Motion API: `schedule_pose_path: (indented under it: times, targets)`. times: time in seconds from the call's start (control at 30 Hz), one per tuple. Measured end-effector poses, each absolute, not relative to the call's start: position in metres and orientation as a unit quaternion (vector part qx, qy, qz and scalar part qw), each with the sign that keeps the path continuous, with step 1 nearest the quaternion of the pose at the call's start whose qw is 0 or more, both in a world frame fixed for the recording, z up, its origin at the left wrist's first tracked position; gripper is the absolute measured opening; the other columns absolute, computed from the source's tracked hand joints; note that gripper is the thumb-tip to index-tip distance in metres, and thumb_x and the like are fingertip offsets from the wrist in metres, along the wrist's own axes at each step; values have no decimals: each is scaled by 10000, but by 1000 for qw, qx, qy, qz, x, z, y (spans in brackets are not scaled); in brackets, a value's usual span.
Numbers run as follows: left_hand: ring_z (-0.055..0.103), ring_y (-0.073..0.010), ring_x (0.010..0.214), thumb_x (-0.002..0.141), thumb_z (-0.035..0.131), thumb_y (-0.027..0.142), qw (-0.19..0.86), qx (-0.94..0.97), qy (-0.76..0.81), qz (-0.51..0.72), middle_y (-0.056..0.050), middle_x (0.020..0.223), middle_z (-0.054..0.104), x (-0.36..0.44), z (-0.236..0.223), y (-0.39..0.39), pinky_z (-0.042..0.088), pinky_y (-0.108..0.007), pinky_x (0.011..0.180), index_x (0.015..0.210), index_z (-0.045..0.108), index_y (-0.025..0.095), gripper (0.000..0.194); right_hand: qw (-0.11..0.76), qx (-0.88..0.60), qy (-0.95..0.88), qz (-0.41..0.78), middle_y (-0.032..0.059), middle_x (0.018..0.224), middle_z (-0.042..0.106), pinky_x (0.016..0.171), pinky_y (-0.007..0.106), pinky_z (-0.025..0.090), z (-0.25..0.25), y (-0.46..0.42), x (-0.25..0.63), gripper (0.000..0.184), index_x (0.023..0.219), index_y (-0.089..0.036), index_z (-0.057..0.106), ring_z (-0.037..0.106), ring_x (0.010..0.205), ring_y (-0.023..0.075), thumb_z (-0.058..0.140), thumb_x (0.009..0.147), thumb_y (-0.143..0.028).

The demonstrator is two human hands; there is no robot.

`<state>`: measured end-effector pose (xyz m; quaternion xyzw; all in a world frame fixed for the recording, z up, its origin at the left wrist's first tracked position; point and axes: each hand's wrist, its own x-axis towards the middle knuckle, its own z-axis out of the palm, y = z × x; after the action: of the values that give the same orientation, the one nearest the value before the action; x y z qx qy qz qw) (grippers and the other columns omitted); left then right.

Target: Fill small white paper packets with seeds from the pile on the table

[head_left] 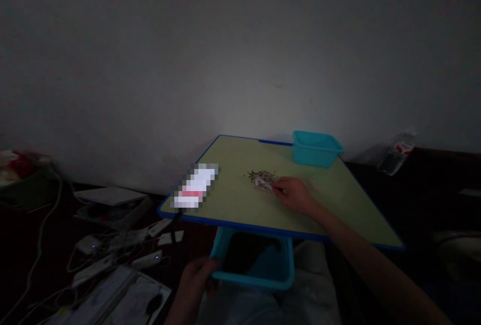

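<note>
My right hand [295, 194] rests on a small green table [330, 199], fingers pinched on a small pale strip [263, 183] beside a scatter of tiny dark grains [261, 175]. My left hand [195, 277] grips the left rim of a teal plastic tub [252, 261] held below the table's near edge. A second teal tub [315, 148] stands at the table's far right corner.
A pixelated flat object [195, 187] lies at the table's left edge. On the dark floor to the left lie power strips and cables [112, 255], papers and a flat device [110, 197]. A wall stands close behind. A packet [396, 154] lies at right.
</note>
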<state>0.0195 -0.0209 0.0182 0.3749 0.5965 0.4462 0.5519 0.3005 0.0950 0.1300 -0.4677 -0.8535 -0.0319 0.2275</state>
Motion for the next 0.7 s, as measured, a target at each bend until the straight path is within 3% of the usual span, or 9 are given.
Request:
schedule_pose_path:
  times: [0.4,0.7]
  targets:
    - [316,-72,236,631,625,386,571,352,597,441,63,253,392,20,23,-23,182,-200,294,373,494,191,350,181,-455,-870,-53,33,828,682,659,253,396,139,103,288,217,900,-226,684,596,751,159,472,854,-234]
    - [340,-77,246,659,611,400,559,364,600,442,58,245,401,18,21,-22,223,-201,319,380,491,193,367,156,-396,-901,-83,75,953,650,783,289,415,136,91,287,243,1007,-169,633,569,887,178,433,868,-164]
